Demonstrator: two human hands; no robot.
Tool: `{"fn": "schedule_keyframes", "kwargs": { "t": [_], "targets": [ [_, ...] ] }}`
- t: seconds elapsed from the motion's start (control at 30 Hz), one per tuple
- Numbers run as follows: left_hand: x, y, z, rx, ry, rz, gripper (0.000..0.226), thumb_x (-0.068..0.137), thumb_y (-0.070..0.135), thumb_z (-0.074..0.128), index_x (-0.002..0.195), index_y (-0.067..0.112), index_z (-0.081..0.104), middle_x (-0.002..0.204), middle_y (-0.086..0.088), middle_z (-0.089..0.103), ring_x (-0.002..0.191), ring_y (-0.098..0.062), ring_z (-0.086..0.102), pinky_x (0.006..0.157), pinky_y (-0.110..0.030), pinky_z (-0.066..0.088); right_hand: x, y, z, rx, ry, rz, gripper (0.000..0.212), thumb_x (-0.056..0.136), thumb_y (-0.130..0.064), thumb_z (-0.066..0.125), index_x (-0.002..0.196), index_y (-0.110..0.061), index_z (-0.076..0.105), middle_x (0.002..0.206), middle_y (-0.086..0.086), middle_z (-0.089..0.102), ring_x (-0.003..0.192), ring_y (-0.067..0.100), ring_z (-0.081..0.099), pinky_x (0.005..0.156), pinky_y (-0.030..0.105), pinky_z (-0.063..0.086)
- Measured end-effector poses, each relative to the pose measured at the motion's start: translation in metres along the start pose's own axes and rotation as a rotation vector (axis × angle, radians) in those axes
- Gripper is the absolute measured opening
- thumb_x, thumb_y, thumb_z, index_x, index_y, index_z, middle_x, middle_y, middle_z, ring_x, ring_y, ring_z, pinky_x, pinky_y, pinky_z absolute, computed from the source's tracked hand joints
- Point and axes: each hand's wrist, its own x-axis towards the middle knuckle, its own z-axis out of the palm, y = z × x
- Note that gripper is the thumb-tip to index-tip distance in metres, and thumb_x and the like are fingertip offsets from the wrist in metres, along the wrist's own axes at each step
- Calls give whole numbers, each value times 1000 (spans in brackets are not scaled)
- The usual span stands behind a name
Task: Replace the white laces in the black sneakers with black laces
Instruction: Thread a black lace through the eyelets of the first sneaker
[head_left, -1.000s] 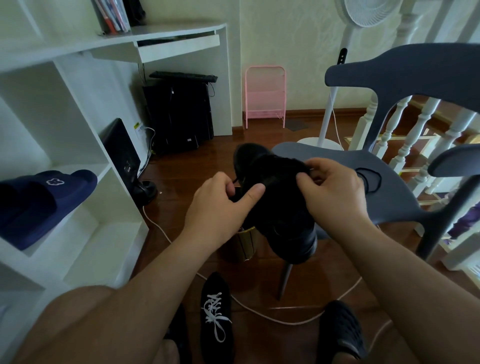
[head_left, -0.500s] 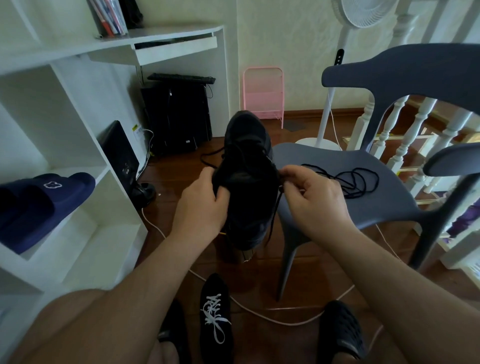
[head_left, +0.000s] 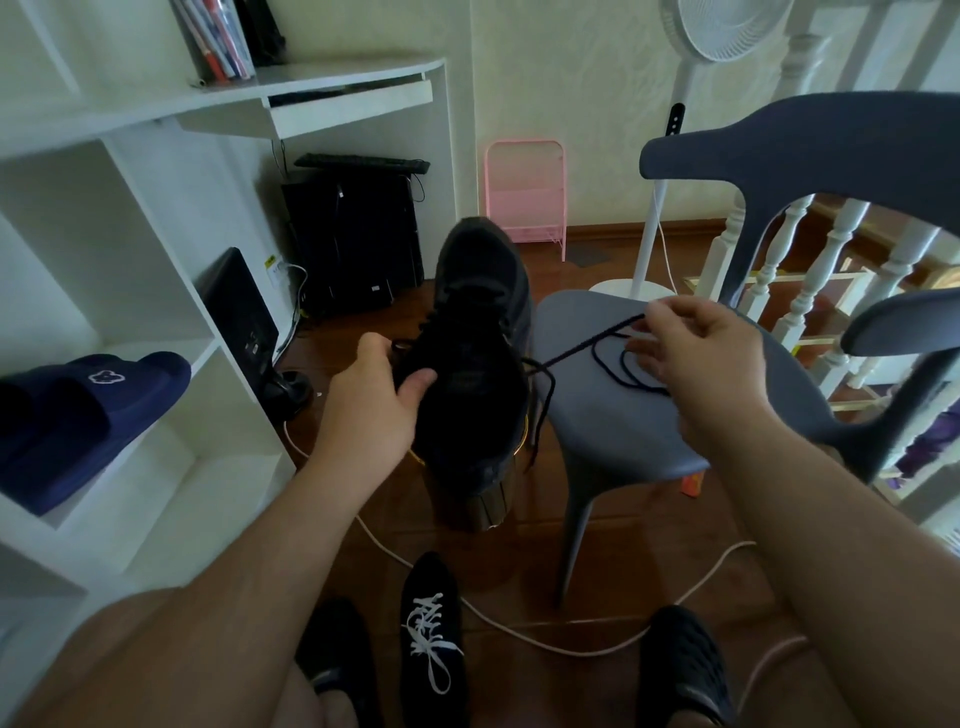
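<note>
Your left hand (head_left: 374, 405) curls thumb and fingers around the collar of the black sneaker (head_left: 475, 358), held in the air with its toe pointing away. Your right hand (head_left: 691, 358) seems to pinch the black lace (head_left: 582, 349), drawn taut from the sneaker; its slack lies looped on the near-left part of the grey chair (head_left: 623, 431) seat. A second sneaker (head_left: 434, 629), white-laced, sits on the floor between your feet.

Sneaker (head_left: 478, 358) frame ctr, chair (head_left: 613, 415) to its right w/ lace (head_left: 613, 358) on seat; 2nd sneaker (head_left: 431, 639) on floor (head_left: 519, 545) at bottom ctr.
</note>
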Motion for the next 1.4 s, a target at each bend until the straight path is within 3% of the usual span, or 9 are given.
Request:
{"fn": "schedule_keyframes", "kwargs": {
  "t": [0.13,0.3,0.37,0.5,0.67,0.97,1.07,1.27,1.4],
  "targets": [
    [-6,1,6,-99,-209,-60,13,108,38,59,106,32,47,100,5,64,86,-15,65,63,-30,46,-18,-6,15,387,-213,49,19,96,-13,74,113,-11,66,99,7,80,99,23,78,85,40,64],
    [-15,5,16,-285,-433,-191,10,108,18,59,110,27,54,119,0,67,106,-20,67,89,-42,58,-24,-10,23,416,-384,239,21,104,4,50,104,-8,67,81,10,70,51,15,53,53,28,54],
    [-17,6,19,-327,-454,-240,15,106,15,62,112,27,55,119,0,69,105,-21,69,87,-43,61,-22,-9,21,234,-434,169,24,104,0,51,101,-11,72,75,4,65,48,10,41,44,22,37],
    [-12,5,17,-316,-336,-225,19,104,20,67,111,30,54,108,2,72,91,-15,73,65,-30,62,-23,-2,14,-663,-513,-416,19,100,-23,63,92,-35,74,77,-16,70,68,1,62,61,18,49],
    [-2,-4,4,-147,-151,-84,22,104,29,66,109,41,48,103,21,65,93,-2,65,70,-20,48,-4,4,6,-1134,-505,-342,22,106,-24,54,114,-27,74,113,-1,72,96,17,61,84,34,50],
    [-7,-1,3,-172,-116,-13,20,105,34,65,98,46,49,105,17,71,92,-1,69,70,-22,52,-21,23,19,-542,-701,37,32,102,-17,65,131,-31,64,118,-13,73,99,5,71,81,23,55],
    [-6,-2,1,-163,-110,-7,18,105,34,65,100,44,50,105,16,72,92,-2,68,72,-25,53,-22,24,21,-467,-700,76,26,94,-8,72,113,-26,71,93,-3,79,80,11,76,63,16,56],
    [-4,-6,-3,-162,-129,-31,15,105,35,65,103,43,52,107,16,72,96,-2,67,71,-21,49,-4,21,8,-670,-483,-47,15,93,-22,77,98,-35,72,81,-4,76,70,9,68,68,29,52],
    [-1,-7,-6,-125,-130,-23,9,105,38,65,108,38,57,103,14,70,94,-3,66,70,-20,48,10,5,-8,-279,-314,77,13,96,-14,72,101,-26,76,78,-2,78,79,19,72,67,27,57]
  ]
}}
